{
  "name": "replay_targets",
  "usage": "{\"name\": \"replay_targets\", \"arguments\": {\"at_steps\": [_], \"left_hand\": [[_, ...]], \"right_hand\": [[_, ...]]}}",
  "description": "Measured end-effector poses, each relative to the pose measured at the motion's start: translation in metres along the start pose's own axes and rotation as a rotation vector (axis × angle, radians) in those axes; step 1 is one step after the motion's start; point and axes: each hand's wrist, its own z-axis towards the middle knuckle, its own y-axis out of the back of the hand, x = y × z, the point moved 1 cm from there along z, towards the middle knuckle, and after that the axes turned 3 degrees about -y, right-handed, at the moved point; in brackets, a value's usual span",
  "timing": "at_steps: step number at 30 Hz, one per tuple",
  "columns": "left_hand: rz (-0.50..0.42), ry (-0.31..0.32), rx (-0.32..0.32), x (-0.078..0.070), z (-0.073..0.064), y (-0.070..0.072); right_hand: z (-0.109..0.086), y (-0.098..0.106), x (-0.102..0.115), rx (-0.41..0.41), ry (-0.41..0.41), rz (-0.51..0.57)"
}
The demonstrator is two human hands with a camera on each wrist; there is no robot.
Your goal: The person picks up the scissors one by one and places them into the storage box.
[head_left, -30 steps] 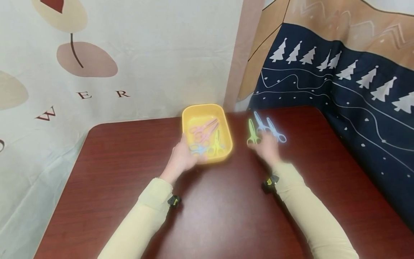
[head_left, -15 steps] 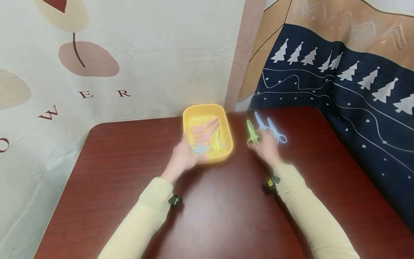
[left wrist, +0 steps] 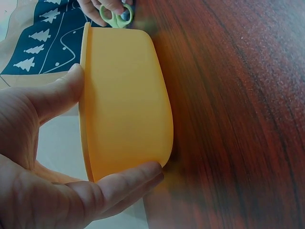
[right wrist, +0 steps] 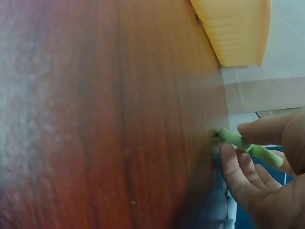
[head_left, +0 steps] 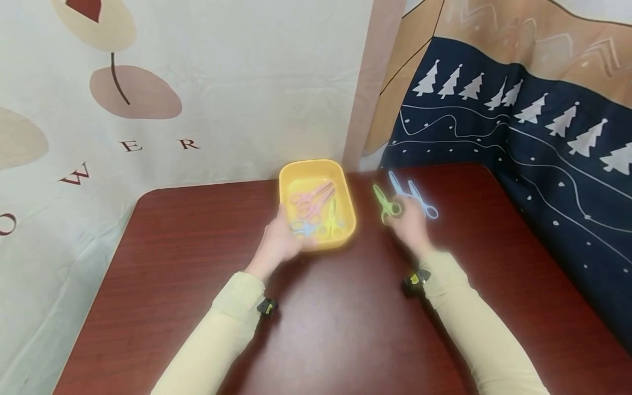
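Left hand [head_left: 280,237] grips yellow tray [head_left: 308,174], frame centre; right hand [head_left: 411,224] pinches green scissors [head_left: 384,203], right of centre.

We see green scissors [head_left: 387,206] pinched in the right hand [head_left: 410,222], blades together, tips pointing away and leftward. Just beside them on the counter [head_left: 345,307] we find two pairs of blue scissors [head_left: 417,195], tips pointing away (one pair's handles partly hidden by the fingers). To the left, we see a yellow bin [left wrist: 124,95], gripped by the left hand [head_left: 282,236], containing pink, blue and yellow-green scissors.
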Motion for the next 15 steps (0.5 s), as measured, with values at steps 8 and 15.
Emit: {"name": "replay_targets", "arguments": {"at_steps": [8, 15], "left_hand": [[0.006, -0.01, -0.002, -0.0009, 0.0002, -0.0004], [0.02, 0.007, -0.001, -0.0013, 0.0004, -0.0005]], "right_hand": [[-0.0001, 0.0045, -0.0007, 0.036, -0.101, 0.164], [-0.001, 0.0082, -0.0009, 0.048, -0.127, 0.194]]}}
